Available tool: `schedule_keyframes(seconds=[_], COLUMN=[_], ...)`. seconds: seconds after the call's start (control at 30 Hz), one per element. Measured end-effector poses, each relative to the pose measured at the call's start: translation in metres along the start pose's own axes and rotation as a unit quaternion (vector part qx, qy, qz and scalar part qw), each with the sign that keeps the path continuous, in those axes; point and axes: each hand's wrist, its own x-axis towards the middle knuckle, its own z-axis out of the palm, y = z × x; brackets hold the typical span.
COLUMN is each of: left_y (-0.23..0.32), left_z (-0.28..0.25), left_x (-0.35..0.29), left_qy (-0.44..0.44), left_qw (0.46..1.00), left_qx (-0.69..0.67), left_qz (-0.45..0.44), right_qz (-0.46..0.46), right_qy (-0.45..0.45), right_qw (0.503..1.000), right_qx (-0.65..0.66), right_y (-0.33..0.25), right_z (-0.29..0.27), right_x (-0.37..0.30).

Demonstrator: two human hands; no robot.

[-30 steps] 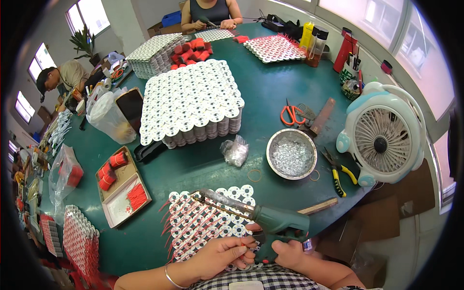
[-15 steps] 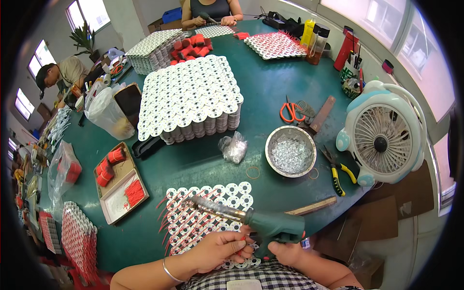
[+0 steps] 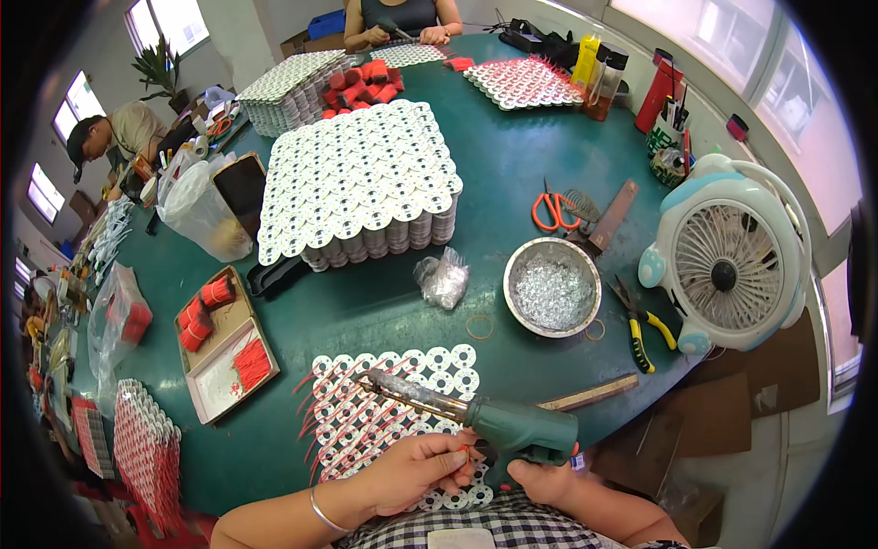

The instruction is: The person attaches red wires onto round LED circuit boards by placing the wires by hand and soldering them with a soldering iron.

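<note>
A green soldering gun (image 3: 526,428) with a long metal barrel is gripped by its handle in my right hand (image 3: 546,482). Its tip points left, above a panel of round white circuit boards (image 3: 439,359) lying on the table in front of me. Thin red wires (image 3: 352,416) run in slanting rows across the left and middle of this panel. My left hand (image 3: 416,471) is closed in a pinch over the panel's near part, beside the gun. A bit of red, apparently wire, shows at its fingertips; the rest is hidden by the fingers.
Ahead stands a tall stack of board panels (image 3: 357,183). A metal bowl of silvery bits (image 3: 551,288), pliers (image 3: 640,325) and a fan (image 3: 727,265) are at right. A cardboard box with red wires (image 3: 219,366) lies left. Another person (image 3: 402,23) works across the table.
Very little differs. My left fingertips have shifted slightly up and right near the gun, and the view has tilted a touch. The soldering gun stays almost in place over the panel.
</note>
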Motion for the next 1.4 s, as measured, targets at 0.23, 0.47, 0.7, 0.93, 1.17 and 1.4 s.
schedule_keyframes(seconds=[0.23, 0.47, 0.7, 0.93, 1.17, 1.4], left_y=[0.002, 0.002, -0.002, 0.002, 0.002, 0.012], left_z=[0.008, 0.009, 0.008, 0.009, 0.013, 0.015], left_x=[0.002, 0.000, -0.001, -0.001, -0.002, -0.001], left_qy=[0.058, 0.088, 0.089, 0.071, 0.071, 0.086], left_qw=[0.998, 0.988, 0.990, 0.996, 0.997, 0.990], left_qx=[0.005, 0.103, 0.046, 0.029, 0.043, 0.108], left_qz=[0.018, 0.070, 0.096, 0.034, -0.005, -0.007], right_qz=[-0.023, -0.061, -0.078, -0.084, -0.060, 0.008], right_qy=[0.015, 0.004, 0.056, 0.091, 0.047, 0.032], right_qw=[0.998, 0.997, 0.985, 0.976, 0.986, 0.999], right_qx=[0.047, 0.042, 0.146, 0.181, 0.150, 0.036], right_y=[-0.005, -0.008, -0.012, -0.018, -0.009, 0.007], right_z=[-0.001, 0.002, 0.005, 0.007, 0.008, -0.001], right_x=[0.011, 0.015, 0.009, 0.012, 0.007, -0.001])
